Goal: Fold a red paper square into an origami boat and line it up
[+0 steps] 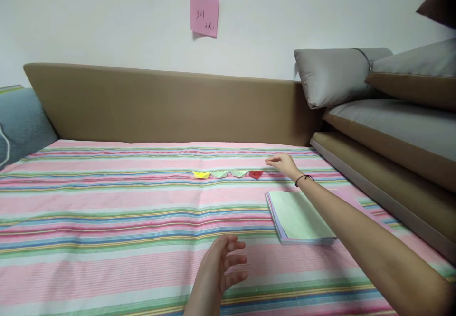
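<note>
Head view: right hand (284,163) pinched narrow beside angular paper boats (238,174), left hand (218,262) splayed above striped cloth (124,240).

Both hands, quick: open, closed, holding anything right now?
Left hand: open, holding nothing.
Right hand: pinched closed near the red folded paper; can't tell if it holds anything.

The right hand (285,165) is near a red folded paper (256,175), the left hand (215,264) above striped cloth (107,271).
</note>
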Demonstrator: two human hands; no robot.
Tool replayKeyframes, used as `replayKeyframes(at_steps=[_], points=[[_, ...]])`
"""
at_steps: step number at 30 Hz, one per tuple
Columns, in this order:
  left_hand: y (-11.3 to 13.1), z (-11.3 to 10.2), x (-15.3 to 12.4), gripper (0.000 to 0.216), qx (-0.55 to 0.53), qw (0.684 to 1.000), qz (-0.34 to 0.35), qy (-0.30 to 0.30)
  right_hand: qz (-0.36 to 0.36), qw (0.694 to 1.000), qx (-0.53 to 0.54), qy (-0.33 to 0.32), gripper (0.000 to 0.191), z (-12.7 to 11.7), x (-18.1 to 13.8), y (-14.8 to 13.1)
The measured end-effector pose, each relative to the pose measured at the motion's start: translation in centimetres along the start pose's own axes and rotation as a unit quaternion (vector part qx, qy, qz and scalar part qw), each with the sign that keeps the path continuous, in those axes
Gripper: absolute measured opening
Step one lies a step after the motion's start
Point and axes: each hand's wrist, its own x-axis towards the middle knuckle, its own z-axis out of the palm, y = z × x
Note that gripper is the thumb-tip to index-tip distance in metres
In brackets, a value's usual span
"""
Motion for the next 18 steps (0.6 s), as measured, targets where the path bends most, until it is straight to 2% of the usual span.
replayKeyframes(at_steps=[3, 7, 11, 14, 18], points=[[-0.2, 0.1, 0.3, 0.024, 0.002, 1.0, -0.007, 0.002, -0.03, 0.999, -0.032, -0.029, 0.014, 1.9, 0.4, -2.1], [-0.4, -0.2, 0.7, 0.026, -0.001, 1.0, -0.006, 0.006, -0.069, 0.991, -0.089, -0.07, 0.012, 5.8, 0.5, -4.9], [-0.3, -0.8, 0.8, 0.027, -0.005, 1.0, 0.012, 0.006, -0.072, 0.982, -0.153, -0.08, 0.008, 8.6, 0.4, -6.5], [-0.2, -1.1, 0.8, 0.028, -0.008, 1.0, 0.025, 0.003, -0.073, 0.977, -0.184, -0.076, 0.011, 9.2, 0.6, -7.3], [-0.4, -1.2, 0.5, 0.031, -0.018, 0.999, 0.049, -0.014, -0.093, 0.976, -0.186, -0.057, 0.011, 7.5, 1.1, -9.1]])
